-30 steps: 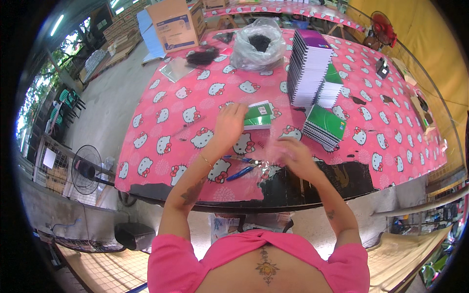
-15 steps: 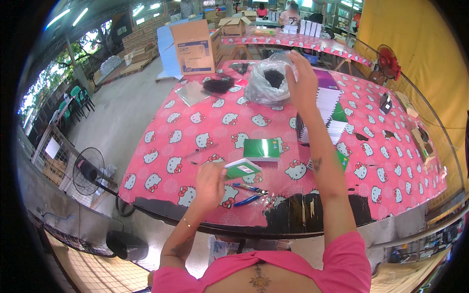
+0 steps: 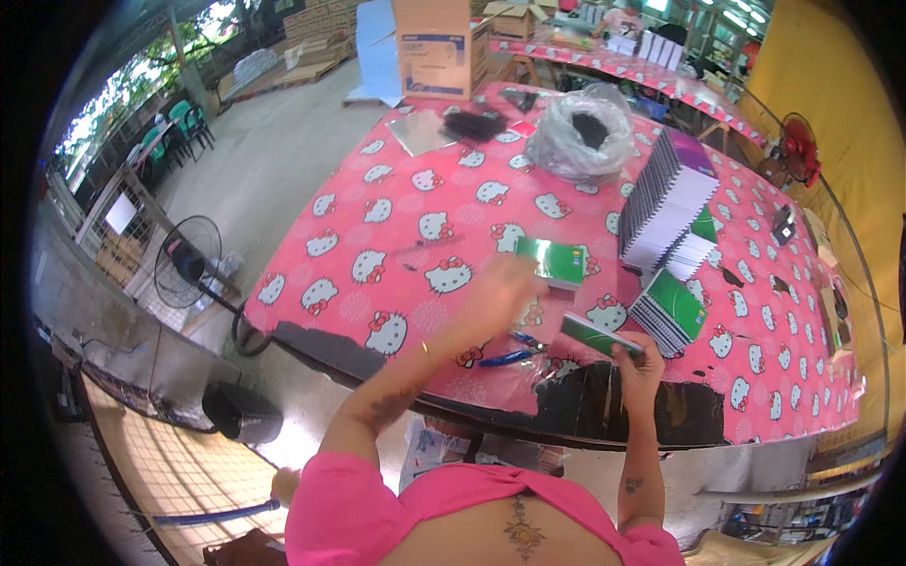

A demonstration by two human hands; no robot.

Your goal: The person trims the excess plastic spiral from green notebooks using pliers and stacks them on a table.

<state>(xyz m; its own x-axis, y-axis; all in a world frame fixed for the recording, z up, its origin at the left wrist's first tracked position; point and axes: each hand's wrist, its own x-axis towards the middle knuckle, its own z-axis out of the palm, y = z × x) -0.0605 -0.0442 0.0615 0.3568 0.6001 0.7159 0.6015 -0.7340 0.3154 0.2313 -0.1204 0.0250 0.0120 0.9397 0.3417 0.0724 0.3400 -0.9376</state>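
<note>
My right hand (image 3: 639, 366) grips a small green notebook (image 3: 599, 335) by its right end, held tilted above the table's front part. Smeared by motion, my left hand (image 3: 510, 294) is beside a short stack of green-covered notebooks (image 3: 550, 262); its fingers cannot be made out. Blue-handled pliers (image 3: 508, 358) lie on the table below that hand. To the right of the held notebook is a small pile of spiral-bound green notebooks (image 3: 672, 311).
A tall stack of purple-covered spiral notebooks (image 3: 665, 203) stands at the right. Behind are a clear plastic bag (image 3: 582, 137) with black contents, loose black coils (image 3: 474, 125) and a cardboard box (image 3: 432, 57). A loose spiral (image 3: 427, 247) lies on the pink tablecloth (image 3: 368, 231).
The green notebook has passed from my left hand to my right, which came down from near the plastic bag. My left hand has moved to the short green stack. The view has shifted.
</note>
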